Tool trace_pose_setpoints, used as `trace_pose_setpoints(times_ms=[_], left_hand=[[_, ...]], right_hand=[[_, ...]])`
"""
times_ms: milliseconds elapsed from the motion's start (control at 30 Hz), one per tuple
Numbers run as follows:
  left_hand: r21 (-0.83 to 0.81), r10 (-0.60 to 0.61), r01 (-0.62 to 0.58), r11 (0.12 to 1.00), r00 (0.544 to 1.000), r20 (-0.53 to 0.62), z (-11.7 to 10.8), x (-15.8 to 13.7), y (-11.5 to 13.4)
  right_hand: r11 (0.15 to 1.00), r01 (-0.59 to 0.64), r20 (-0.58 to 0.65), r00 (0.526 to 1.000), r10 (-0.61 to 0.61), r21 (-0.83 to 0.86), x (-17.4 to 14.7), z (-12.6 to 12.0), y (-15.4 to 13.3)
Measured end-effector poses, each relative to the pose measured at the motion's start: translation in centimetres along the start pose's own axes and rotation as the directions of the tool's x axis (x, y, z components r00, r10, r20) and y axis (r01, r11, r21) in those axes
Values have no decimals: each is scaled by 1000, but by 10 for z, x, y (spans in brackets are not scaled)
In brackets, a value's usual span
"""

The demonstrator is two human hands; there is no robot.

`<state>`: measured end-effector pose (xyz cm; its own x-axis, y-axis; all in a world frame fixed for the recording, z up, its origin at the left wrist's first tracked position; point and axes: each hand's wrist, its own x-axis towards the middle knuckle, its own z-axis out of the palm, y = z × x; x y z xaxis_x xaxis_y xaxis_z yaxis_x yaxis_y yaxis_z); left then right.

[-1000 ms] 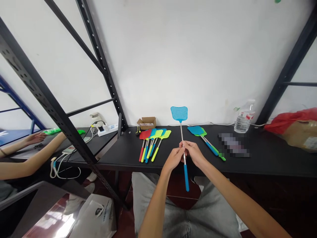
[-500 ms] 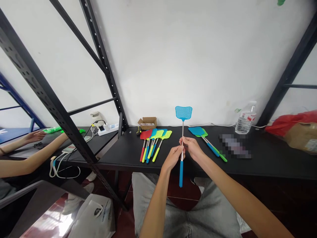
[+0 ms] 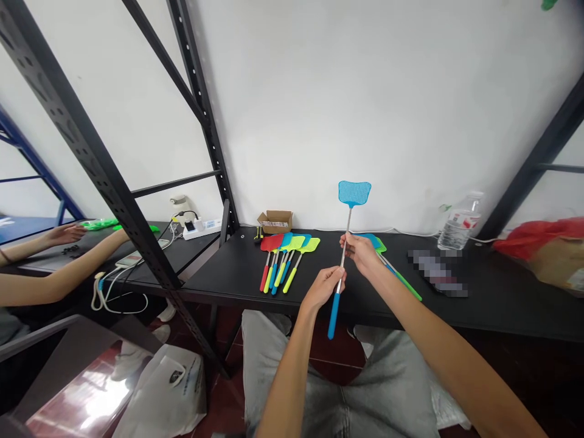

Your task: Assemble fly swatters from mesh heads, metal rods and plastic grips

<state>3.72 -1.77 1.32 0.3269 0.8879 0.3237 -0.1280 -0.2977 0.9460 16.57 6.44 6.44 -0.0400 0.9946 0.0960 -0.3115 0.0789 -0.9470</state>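
A blue fly swatter [image 3: 354, 193] with a metal shaft and blue handle is held up before me, its mesh head at the top and tilted slightly right. My left hand [image 3: 325, 286] is closed on the shaft just above the handle. Higher on the same shaft, my right hand [image 3: 359, 250] pinches the metal rod. Left of my hands, several red, yellow and blue fly swatters [image 3: 296, 243] lie in a fanned pile on the black table [image 3: 219, 267]. Behind my right wrist lie a blue swatter and a green swatter [image 3: 408, 286], partly covered by my arm.
A small cardboard box [image 3: 275, 221] stands by the wall. To the right are a water bottle [image 3: 460, 222], a blurred dark item [image 3: 437, 274] and a red bag [image 3: 542, 237]. Black shelf posts [image 3: 104, 182] frame the table. Another person's arms [image 3: 55, 283] rest at the left, near a power strip [image 3: 203, 228].
My right hand has slid up the shaft, away from my left hand. The swatter's head has risen and leans further right, with more shaft showing between my hands. The view has shifted slightly.
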Motion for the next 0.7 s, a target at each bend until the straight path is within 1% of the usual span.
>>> trace_pose_setpoints(times_ms=[100, 233, 333, 467, 567, 700], left_hand=[[8, -9, 8, 1000, 1000, 10, 0, -1, 2], [20, -17, 16, 1000, 999, 44, 1, -3, 4], [12, -21, 20, 1000, 997, 73, 2, -3, 7], [-12, -26, 27, 1000, 993, 119, 3, -4, 11], [-34, -22, 27, 999, 988, 155, 3, -5, 15], [-47, -38, 47, 998, 981, 190, 3, -6, 18]], right_hand=[[1000, 5, -39, 999, -6, -5, 14, 1, -15], [999, 29, -125, 992, -26, 23, 33, -1, -38], [998, 60, -150, 987, -55, 30, 43, -5, -55], [993, 113, -154, 982, -107, 31, 50, -10, -74], [993, 118, -174, 978, -111, 30, 54, -13, -86], [990, 120, -214, 971, -102, 72, 59, -19, -108]])
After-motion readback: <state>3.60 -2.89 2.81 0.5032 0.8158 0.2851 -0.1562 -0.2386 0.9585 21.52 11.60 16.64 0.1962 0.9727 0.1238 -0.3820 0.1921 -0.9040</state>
